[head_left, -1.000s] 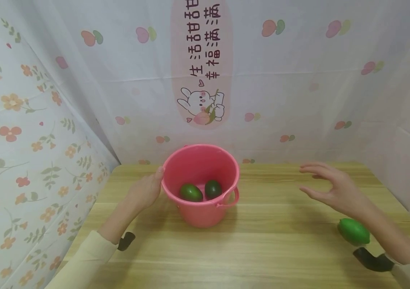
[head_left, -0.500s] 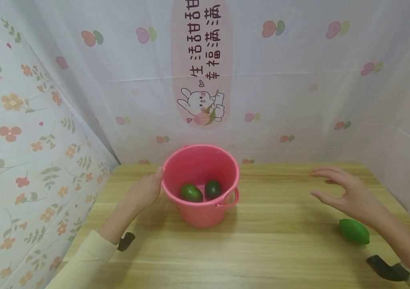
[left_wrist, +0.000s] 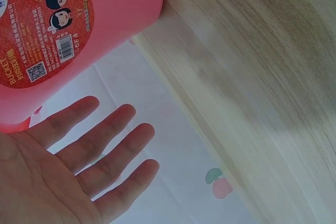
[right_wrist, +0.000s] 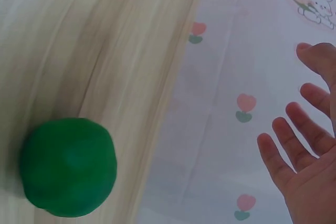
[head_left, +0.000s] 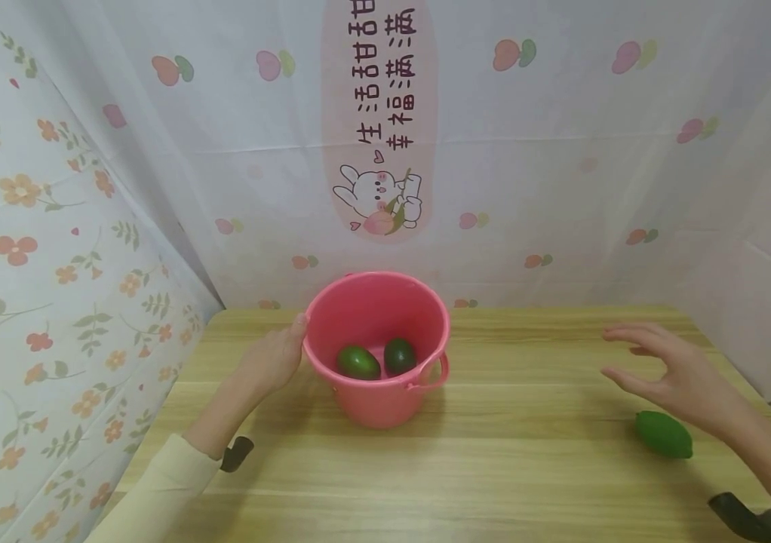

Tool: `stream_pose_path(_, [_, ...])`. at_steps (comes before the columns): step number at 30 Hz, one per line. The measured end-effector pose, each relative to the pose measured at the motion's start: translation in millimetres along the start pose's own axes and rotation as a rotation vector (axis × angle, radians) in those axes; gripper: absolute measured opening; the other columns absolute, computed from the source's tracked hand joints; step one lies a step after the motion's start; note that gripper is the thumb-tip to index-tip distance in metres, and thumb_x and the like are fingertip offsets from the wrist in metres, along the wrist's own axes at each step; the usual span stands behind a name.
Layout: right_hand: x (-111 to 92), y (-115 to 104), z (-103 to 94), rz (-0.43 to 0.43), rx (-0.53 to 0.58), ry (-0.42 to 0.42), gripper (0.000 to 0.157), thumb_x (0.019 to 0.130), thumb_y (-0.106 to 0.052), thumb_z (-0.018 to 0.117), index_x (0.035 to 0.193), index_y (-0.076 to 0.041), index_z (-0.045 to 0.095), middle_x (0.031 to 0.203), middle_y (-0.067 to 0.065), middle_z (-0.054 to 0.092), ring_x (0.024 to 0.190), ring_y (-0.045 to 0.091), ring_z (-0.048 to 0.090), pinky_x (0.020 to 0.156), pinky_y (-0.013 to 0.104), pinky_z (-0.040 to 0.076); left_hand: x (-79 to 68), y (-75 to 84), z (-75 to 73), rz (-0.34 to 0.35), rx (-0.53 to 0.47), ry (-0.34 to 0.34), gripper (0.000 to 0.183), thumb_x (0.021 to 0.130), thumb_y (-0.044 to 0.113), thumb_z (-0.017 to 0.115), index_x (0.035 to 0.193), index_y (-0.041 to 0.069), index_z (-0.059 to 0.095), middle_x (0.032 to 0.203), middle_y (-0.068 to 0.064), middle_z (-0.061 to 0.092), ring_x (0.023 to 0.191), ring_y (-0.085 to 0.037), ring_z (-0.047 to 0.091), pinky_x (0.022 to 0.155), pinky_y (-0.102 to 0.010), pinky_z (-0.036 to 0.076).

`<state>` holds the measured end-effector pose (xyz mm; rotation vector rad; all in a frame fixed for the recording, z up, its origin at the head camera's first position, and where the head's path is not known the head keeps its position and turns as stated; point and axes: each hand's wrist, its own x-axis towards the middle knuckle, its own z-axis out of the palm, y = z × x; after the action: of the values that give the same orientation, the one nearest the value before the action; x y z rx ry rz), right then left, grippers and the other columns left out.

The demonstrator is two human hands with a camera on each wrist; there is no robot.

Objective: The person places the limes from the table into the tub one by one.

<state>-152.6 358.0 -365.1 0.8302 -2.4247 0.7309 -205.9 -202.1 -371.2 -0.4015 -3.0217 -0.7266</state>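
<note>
A pink bucket [head_left: 385, 400] stands upright on the table, with two dark green oval fruits [head_left: 358, 363] lying on its bottom. At the bucket's left rim is my left hand [head_left: 271, 360], the thumb touching the edge. In the left wrist view its fingers [left_wrist: 113, 158] are spread and fairly straight beside the bucket wall, which carries a red label [left_wrist: 44, 27]. On the right, my right hand [head_left: 677, 377] hovers over the table with thumb and fingers apart, holding nothing. A bright green lime [head_left: 664, 434] lies on the table just below it, also large in the right wrist view.
The wooden table [head_left: 494, 475] reaches back to a white printed curtain [head_left: 535, 188]. A floral cloth [head_left: 53, 302] hangs along the left side, and a pale wall [head_left: 759, 286] borders the right. The bucket's pink handle [head_left: 436, 377] hangs at its front right.
My right hand has moved to the right, and more of the forearm has left the frame's right side. The left hand, the bucket and the lime have stayed in place.
</note>
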Motion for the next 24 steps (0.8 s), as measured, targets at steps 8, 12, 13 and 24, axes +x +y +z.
stream_pose_path(8, [-15, 6, 0.1, 0.053, -0.017, -0.021, 0.064, 0.064, 0.008, 0.092, 0.122, -0.006, 0.069, 0.123, 0.005, 0.064, 0.118, -0.007, 0.049, 0.088, 0.006, 0.041, 0.8, -0.7, 0.8, -0.01, 0.002, -0.012, 0.084, 0.107, 0.054, -0.001, 0.138, 0.005, 0.06, 0.13, -0.021, 0.063, 0.12, -0.042, 0.059, 0.097, -0.063, 0.044])
stream_pose_path(12, [-25, 11, 1.4, 0.084, -0.032, -0.033, 0.062, 0.063, 0.005, 0.093, 0.12, -0.006, 0.069, 0.122, -0.003, 0.064, 0.117, -0.01, 0.048, 0.086, 0.005, 0.042, 1.5, -2.0, 2.0, -0.014, 0.008, 0.0, 0.086, 0.107, 0.054, -0.001, 0.135, 0.004, 0.062, 0.128, -0.022, 0.064, 0.119, -0.042, 0.06, 0.098, -0.062, 0.044])
stream_pose_path(13, [-27, 12, 1.7, 0.089, -0.035, -0.036, 0.062, 0.063, 0.005, 0.093, 0.119, -0.005, 0.069, 0.123, -0.006, 0.062, 0.117, -0.01, 0.047, 0.085, 0.005, 0.042, 1.7, -2.2, 2.3, -0.012, 0.011, 0.001, 0.086, 0.107, 0.054, -0.001, 0.134, 0.003, 0.062, 0.128, -0.022, 0.064, 0.119, -0.042, 0.06, 0.097, -0.062, 0.045])
stream_pose_path(24, [-53, 30, 3.1, 0.055, -0.103, -0.069, 0.071, 0.053, -0.002, 0.098, 0.117, -0.008, 0.068, 0.118, -0.001, 0.063, 0.115, -0.011, 0.045, 0.081, 0.005, 0.043, 2.8, -2.4, 1.8, -0.015, -0.001, -0.008, 0.086, 0.107, 0.055, -0.002, 0.133, 0.004, 0.063, 0.126, -0.021, 0.065, 0.119, -0.042, 0.06, 0.098, -0.062, 0.044])
